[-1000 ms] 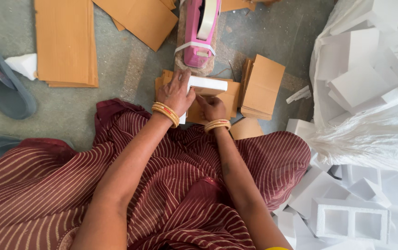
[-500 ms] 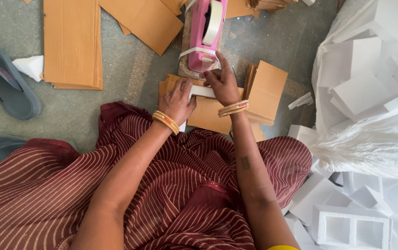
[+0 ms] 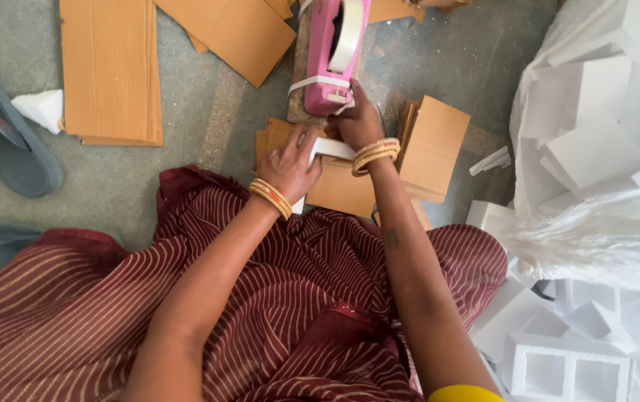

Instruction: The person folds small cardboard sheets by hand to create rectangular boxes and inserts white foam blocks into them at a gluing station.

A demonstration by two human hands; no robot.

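Nearest the camera, a maroon striped garment is spread over the person's lap, with white foam blocks lying on the floor at the lower right. Beyond the lap, the left hand is closed on a small white foam piece, which is held over a flat cardboard piece on the floor, just in front of the knees. The right hand is placed just beyond, its fingers pinched at the front end of a pink tape dispenser; whether tape is gripped between them cannot be told. The dispenser is stood on the concrete floor, touching the right hand. A stack of folded cardboard pieces is seen just to the right of the hands. Farther left, a long cardboard sheet lies flat, and a grey sandal is seen at the left edge. A clear plastic bag of foam pieces fills the right side.
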